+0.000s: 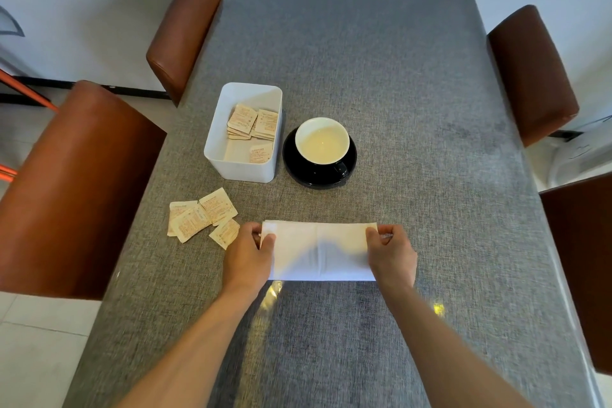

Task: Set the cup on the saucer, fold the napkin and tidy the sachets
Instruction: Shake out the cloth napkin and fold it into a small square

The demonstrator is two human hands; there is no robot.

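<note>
A white napkin [319, 252] lies folded into a wide rectangle on the grey tablecloth in front of me. My left hand [246, 258] pinches its far left corner and my right hand [392, 252] pinches its far right corner. Beyond it a white-lined cup [322, 141] stands upright on a black saucer [293, 169], handle toward me. To the saucer's left a white box [215, 142] holds several beige sachets [251, 124]. Several more loose sachets [202, 219] lie on the cloth left of the napkin, close to my left hand.
The grey-clothed table [414, 109] stretches far ahead. Brown padded chairs stand at its sides: two on the left [76, 182] [183, 30], two on the right [533, 73] [583, 258]. Pale floor tiles show at lower left.
</note>
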